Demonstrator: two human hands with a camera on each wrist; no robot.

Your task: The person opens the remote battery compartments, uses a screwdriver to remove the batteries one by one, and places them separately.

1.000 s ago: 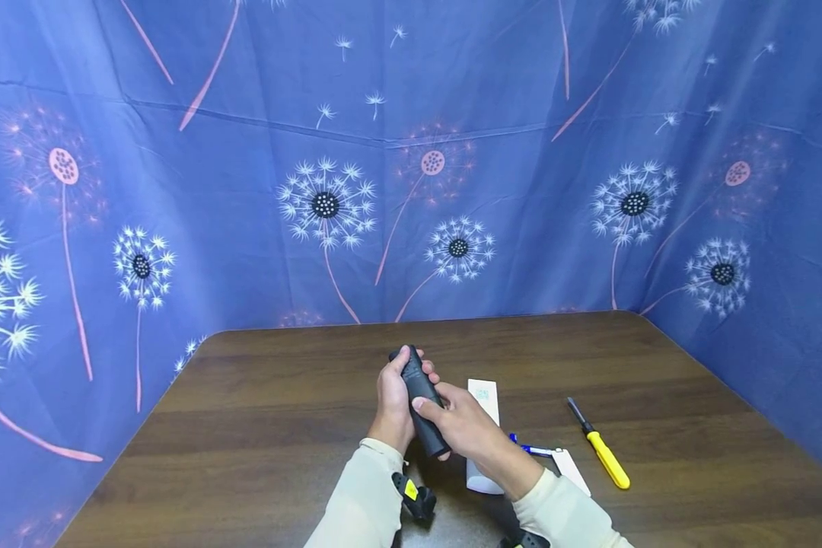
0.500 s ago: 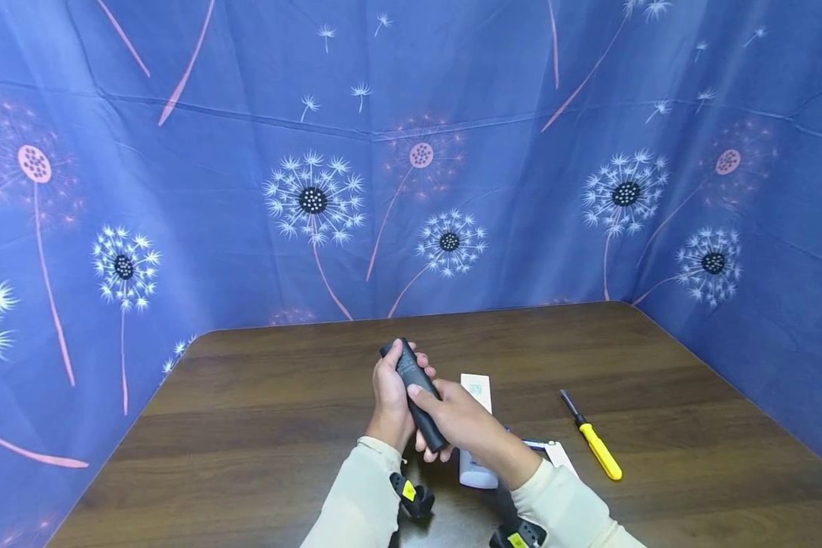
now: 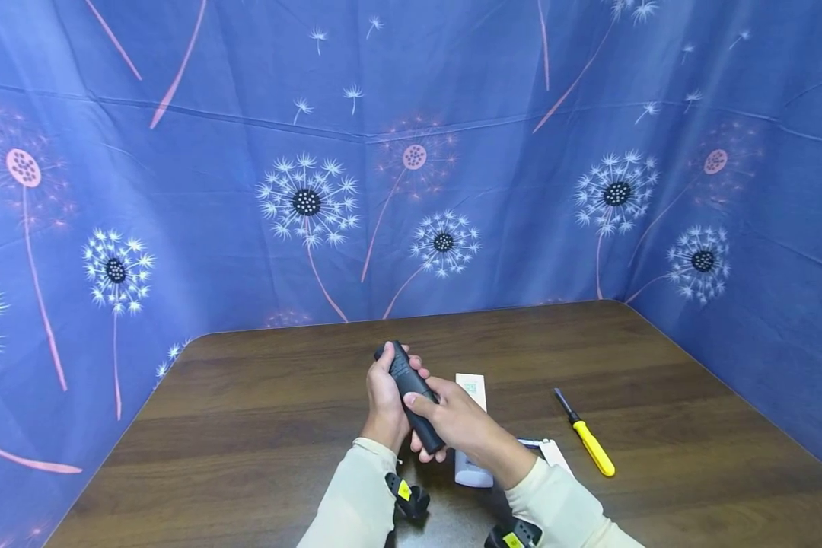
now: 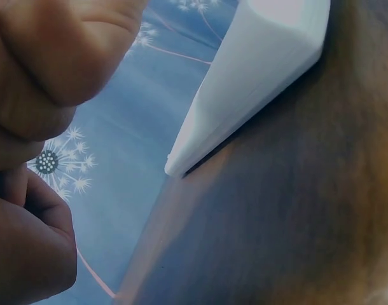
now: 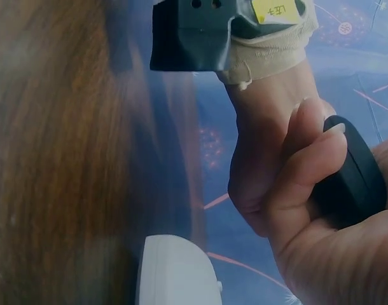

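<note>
Black oblong device (image 3: 409, 382), one: gripped by left hand (image 3: 383, 396) (far end) and right hand (image 3: 462, 420) (near end), slanting lengthwise between.

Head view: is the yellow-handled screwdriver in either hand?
No, the screwdriver lies on the table apart from both, while the left hand and right hand hold a black device.

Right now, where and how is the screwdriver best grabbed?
Probably mid-way along the yellow handle, pinched across its width from above, with the right hand. The screwdriver lies flat, its handle thicker than the shaft and its butt end nearer the person, right of both hands. That hand is holding the black object, so free it first.
</note>
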